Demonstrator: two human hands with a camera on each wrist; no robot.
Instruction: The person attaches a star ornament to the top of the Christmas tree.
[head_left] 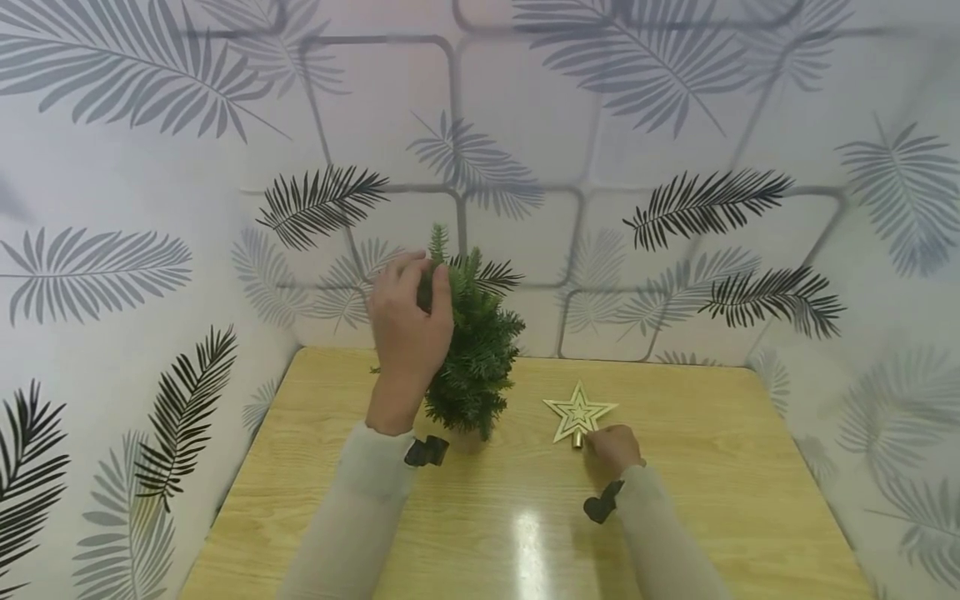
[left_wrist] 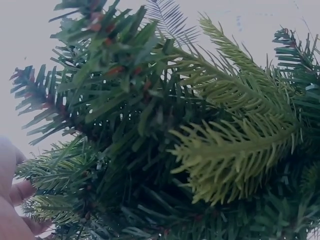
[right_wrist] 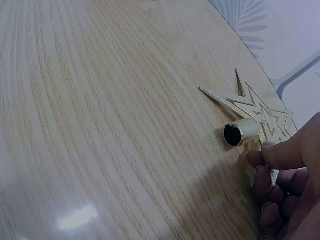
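Observation:
A small artificial Christmas tree (head_left: 476, 358) stands upright towards the back of the table. My left hand (head_left: 411, 312) is at its upper left side, thumb and fingers curved round the branches near the top. In the left wrist view, green needles (left_wrist: 235, 150) fill most of the picture, and the fingers (left_wrist: 20, 192) show at the left edge, partly behind the sprigs. A gold star tree topper (head_left: 579, 410) with a short hollow tube (right_wrist: 242, 132) is to the right of the tree. My right hand (head_left: 617, 447) pinches one lower point of the star between thumb and fingers.
The light wooden table (head_left: 510, 492) carries the tree and the star, with a bright glare near its front. Pale walls with a feather-like leaf pattern (head_left: 708, 208) stand behind and at both sides.

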